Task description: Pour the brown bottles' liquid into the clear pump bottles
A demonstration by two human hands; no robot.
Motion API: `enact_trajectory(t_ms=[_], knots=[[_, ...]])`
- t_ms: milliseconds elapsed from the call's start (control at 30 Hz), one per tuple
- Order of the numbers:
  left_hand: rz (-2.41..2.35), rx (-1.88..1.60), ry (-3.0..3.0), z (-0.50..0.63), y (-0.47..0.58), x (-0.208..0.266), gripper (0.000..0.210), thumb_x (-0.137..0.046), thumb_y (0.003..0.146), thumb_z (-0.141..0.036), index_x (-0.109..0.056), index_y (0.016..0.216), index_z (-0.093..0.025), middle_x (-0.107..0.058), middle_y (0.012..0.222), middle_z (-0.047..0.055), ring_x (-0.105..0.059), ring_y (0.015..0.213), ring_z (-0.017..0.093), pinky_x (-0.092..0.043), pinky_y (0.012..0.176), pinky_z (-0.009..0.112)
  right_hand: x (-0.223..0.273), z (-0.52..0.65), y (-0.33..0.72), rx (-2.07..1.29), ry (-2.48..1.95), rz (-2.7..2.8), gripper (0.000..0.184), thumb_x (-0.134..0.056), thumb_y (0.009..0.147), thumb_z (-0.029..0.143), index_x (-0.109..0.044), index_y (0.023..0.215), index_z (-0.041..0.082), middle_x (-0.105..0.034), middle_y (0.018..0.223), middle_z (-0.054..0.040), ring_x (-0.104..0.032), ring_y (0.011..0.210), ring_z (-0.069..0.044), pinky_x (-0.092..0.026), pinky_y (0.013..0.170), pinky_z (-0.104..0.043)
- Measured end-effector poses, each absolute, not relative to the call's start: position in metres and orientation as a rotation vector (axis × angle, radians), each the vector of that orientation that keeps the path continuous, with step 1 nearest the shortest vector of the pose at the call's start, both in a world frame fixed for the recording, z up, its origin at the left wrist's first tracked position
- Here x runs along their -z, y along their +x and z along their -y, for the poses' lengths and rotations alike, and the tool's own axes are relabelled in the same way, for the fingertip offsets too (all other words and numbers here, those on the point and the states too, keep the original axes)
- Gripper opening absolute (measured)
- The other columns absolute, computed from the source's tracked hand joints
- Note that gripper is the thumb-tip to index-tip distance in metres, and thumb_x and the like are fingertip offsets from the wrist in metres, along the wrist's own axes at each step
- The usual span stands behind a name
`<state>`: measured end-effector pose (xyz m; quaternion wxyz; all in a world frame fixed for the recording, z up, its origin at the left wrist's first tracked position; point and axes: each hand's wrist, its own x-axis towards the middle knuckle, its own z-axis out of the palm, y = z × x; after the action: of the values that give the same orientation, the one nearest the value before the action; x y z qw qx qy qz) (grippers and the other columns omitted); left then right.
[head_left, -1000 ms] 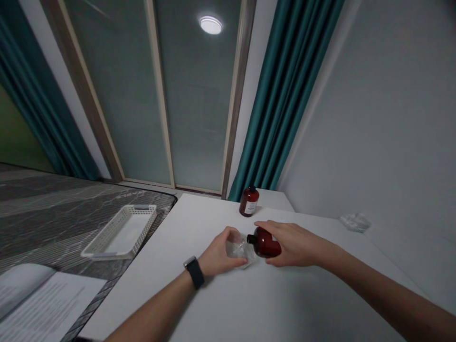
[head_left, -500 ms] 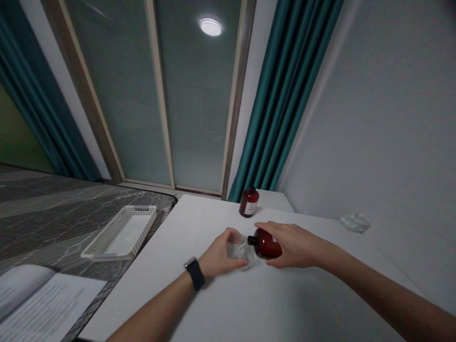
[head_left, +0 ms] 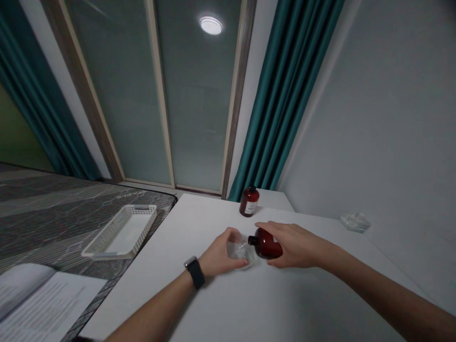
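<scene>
In my right hand (head_left: 290, 242) is a dark red-brown bottle (head_left: 266, 243), tipped on its side with its black neck pointing left. A pale label on it is mostly covered by my fingers. My left hand (head_left: 226, 254), with a dark watch on the wrist, curls its thumb and fingers around a clear, crinkled-looking piece (head_left: 242, 251); it could be a clear cup or plastic wrap, I cannot tell which. The bottle's neck is right beside the rim of this clear piece. Behind them a second red-brown bottle (head_left: 249, 201) with a black cap and white label stands upright.
The white table (head_left: 199, 218) carries the bottles. A clear crumpled plastic piece (head_left: 355, 222) lies at its right edge by the wall. On the dark patterned surface to the left are a white basket (head_left: 137, 233) and an open book (head_left: 53, 304).
</scene>
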<state>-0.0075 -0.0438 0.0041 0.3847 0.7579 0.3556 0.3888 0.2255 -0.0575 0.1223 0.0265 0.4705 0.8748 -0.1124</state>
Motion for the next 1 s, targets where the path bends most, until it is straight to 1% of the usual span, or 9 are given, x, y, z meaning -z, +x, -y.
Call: enact_trajectory(t_ms=[367,600,1000], knots=[[-0.894,-0.989,1.947,0.0445,-0.0085,-0.0049,0.049,-0.082,0.067,-0.030,-0.052,0.104,-0.018,-0.060,0.102,0.005,-0.057,0.093,0.021,-0.047,0.084,0.036,-0.1189,0.0560,0.2286,0.328,1.431,-2.725,0.082,-0.069,0.069,0.040,-0.041,0.144,0.023,-0.058,0.136,-0.0121,-0.059,0.115,-0.035,-0.046,0.093,-0.045],[-0.907,-0.963,1.941,0.0445,-0.0079,-0.0046,0.051,-0.083,0.065,-0.027,-0.052,0.105,-0.019,-0.060,0.103,0.006,-0.058,0.093,0.022,-0.047,0.085,0.036,-0.1164,0.0561,0.2303,0.334,1.431,-2.725,0.082,-0.069,0.070,0.039,-0.040,0.145,0.023,-0.058,0.135,-0.0117,-0.059,0.116,-0.035,-0.045,0.094,-0.045],[-0.889,-0.966,1.951,0.0429,-0.0077,-0.0007,0.052,-0.084,0.065,-0.027,-0.052,0.105,-0.019,-0.061,0.103,0.005,-0.057,0.094,0.022,-0.047,0.086,0.036,-0.1174,0.0577,0.2291,0.338,1.436,-2.719,0.081,-0.069,0.069,0.038,-0.042,0.143,0.023,-0.059,0.135,-0.0119,-0.059,0.116,-0.035,-0.045,0.095,-0.047]])
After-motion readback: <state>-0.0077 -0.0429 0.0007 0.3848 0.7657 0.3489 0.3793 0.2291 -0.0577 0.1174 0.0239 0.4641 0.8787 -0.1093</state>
